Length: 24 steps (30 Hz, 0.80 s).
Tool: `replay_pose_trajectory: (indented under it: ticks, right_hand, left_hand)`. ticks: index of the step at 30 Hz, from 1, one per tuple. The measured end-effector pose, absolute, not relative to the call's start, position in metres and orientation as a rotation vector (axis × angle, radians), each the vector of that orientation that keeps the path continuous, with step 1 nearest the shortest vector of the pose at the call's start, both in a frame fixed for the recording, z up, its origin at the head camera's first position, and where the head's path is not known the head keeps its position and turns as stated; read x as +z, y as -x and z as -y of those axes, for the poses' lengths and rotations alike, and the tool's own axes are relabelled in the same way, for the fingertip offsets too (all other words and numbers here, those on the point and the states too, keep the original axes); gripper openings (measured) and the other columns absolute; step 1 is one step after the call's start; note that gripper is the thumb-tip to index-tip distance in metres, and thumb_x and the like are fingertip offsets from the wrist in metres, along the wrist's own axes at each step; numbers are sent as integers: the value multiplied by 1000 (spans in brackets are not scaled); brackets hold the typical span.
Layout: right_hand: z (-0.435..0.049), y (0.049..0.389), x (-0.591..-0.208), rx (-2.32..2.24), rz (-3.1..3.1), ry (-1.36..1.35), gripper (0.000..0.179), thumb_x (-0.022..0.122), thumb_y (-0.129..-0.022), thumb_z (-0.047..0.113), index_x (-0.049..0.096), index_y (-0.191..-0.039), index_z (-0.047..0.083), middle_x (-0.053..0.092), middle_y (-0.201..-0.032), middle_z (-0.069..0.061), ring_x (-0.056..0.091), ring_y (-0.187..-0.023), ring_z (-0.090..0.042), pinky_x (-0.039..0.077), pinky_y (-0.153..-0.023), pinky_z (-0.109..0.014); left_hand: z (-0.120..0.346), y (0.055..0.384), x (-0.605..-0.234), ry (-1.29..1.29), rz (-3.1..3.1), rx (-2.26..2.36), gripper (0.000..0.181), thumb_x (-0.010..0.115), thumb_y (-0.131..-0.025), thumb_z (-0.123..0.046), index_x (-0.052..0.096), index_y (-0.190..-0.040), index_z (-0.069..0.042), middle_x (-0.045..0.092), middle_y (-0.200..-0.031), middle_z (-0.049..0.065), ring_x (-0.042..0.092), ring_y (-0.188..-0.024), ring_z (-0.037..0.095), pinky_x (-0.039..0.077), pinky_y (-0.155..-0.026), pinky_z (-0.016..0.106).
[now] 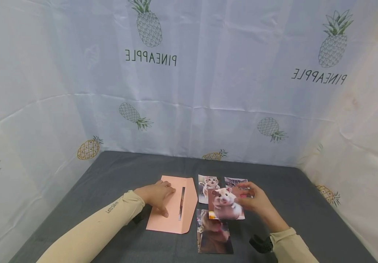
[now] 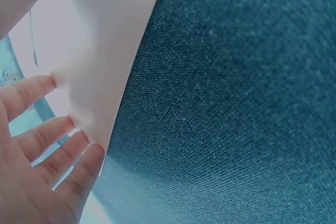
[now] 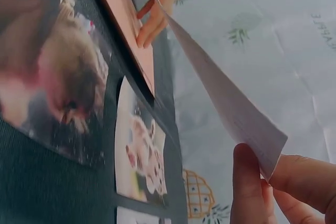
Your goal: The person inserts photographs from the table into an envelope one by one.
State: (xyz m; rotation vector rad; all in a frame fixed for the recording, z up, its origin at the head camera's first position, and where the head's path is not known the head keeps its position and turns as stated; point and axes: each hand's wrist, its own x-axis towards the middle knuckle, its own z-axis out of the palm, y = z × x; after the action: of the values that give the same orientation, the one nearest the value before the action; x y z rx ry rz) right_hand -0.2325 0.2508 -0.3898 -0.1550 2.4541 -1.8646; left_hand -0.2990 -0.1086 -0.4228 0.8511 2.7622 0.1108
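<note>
Right grip [image 1: 254, 199] pinches a thin hamster photo [image 1: 224, 206]; left grip [image 1: 157, 195], splayed, touches a paper envelope [image 1: 170, 223].

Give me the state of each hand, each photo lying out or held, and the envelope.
Left hand: resting on envelope
Right hand: pinching hamster photo
Envelope: flat, flap open
Hamster photo: raised
Kitten photo: flat, face up
Striped cat photo: partly hidden
Nearest photo: flat, face up

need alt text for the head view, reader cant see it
A person's right hand holds a hamster photo above other photos on a dark cloth, while the left hand touches a pink envelope.
</note>
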Motion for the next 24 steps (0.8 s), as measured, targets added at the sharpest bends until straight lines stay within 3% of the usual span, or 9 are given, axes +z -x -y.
replay_pose_trajectory:
  ticks: [5, 24]
  right_hand:
    - [-231, 241, -394, -1916, -2414, 137, 58, 72, -80, -2, 45, -131, -9, 59, -101, -15, 61, -79, -13, 56, -67, -29]
    - [-175, 274, -416, -1934, -2460, 22, 50, 72, -73, -10, 54, -120, -8, 61, -93, -20, 60, -66, -16, 56, -60, -31]
  left_hand:
    - [108, 299, -423, -841, -2762, 115, 90, 87, -63, -50, 52, -139, -15, 43, -146, 9, 37, -134, 27, 39, -107, 43]
    - [106, 296, -416, -817, -2759, 131, 88, 87, -63, -47, 53, -137, -14, 44, -144, 10, 38, -133, 28, 38, -108, 45]
